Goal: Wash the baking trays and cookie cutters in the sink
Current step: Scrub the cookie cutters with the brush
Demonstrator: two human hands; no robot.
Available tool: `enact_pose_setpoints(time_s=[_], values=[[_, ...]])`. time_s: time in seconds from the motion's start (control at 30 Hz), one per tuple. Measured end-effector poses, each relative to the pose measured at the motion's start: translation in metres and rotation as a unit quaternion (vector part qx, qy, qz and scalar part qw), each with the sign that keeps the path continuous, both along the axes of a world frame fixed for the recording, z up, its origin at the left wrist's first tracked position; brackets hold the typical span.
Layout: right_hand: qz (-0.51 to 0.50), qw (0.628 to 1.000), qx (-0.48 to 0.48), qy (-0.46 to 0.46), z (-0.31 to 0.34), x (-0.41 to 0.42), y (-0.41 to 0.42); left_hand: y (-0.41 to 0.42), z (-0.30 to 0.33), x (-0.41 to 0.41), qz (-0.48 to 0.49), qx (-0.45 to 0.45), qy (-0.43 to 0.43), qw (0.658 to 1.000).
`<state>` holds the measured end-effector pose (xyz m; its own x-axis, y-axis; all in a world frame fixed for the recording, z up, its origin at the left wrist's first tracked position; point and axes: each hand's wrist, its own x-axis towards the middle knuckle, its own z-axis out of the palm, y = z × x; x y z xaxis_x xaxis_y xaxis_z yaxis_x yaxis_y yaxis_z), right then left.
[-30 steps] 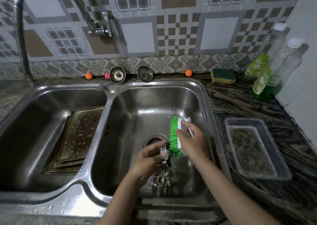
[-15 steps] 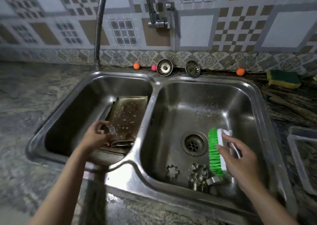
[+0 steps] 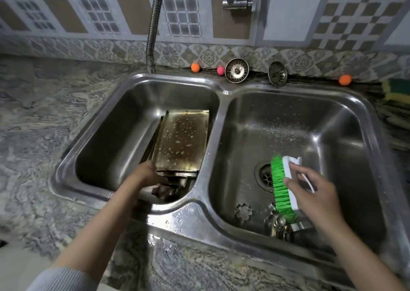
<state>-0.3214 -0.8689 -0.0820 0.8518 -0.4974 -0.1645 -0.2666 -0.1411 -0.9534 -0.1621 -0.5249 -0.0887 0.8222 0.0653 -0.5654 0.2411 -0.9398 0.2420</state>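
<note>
Lower now, her left hand [image 3: 148, 175] reaches down by the baking trays [image 3: 182, 142], grip hidden from me; right hand [image 3: 310, 191] clutches the green brush [image 3: 282, 186] above the cookie cutters [image 3: 243, 211]

Left basin [image 3: 106, 148] half-blocked by trays [image 3: 182, 140].

**Item counts at the sink**

You've got one double sink [image 3: 208, 219] with two basins. Left basin: a stack of baking trays [image 3: 182, 142], at least two by the visible edges, exact number unclear. Right basin: one flower-shaped cookie cutter [image 3: 243, 211] standing alone near the front wall, plus a clump of cutters [image 3: 278, 225] beside it, too tangled to count. One green scrub brush [image 3: 282, 185]. Along the back edge: two drain strainers [image 3: 236, 70], two orange balls [image 3: 195, 67], one pink ball [image 3: 220, 70]. One sponge [image 3: 397, 90] at the right edge. Two hands in view.
</note>
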Motion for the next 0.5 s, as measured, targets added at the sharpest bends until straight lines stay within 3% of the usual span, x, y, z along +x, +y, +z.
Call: enact_pose_setpoints(time_s=[0.07,0.13,0.2,0.27,0.3,0.37,0.5], values=[[-0.02,1.0,0.0,-0.01,0.001,0.002,-0.009,-0.014,0.016,-0.011,0.013,-0.023,-0.143,0.989],[-0.038,0.999,0.001,-0.02,0.002,0.0,-0.02,-0.042,0.036,-0.033,0.054,-0.111,-0.273,0.954],[-0.056,0.998,0.006,-0.025,0.003,-0.004,-0.03,-0.08,0.046,-0.056,0.046,-0.199,-0.316,0.927],[-0.068,0.997,0.0,-0.026,0.003,-0.009,-0.037,-0.12,0.04,-0.074,-0.016,-0.247,-0.254,0.935],[-0.073,0.997,-0.007,-0.024,0.004,-0.013,-0.04,-0.141,0.03,-0.078,-0.069,-0.23,-0.202,0.95],[-0.077,0.997,-0.012,-0.029,0.006,-0.023,-0.045,-0.178,0.007,-0.082,-0.194,-0.136,-0.096,0.967],[-0.07,0.995,-0.014,-0.068,0.02,-0.043,-0.055,-0.224,-0.038,-0.087,-0.344,0.037,0.05,0.937]])
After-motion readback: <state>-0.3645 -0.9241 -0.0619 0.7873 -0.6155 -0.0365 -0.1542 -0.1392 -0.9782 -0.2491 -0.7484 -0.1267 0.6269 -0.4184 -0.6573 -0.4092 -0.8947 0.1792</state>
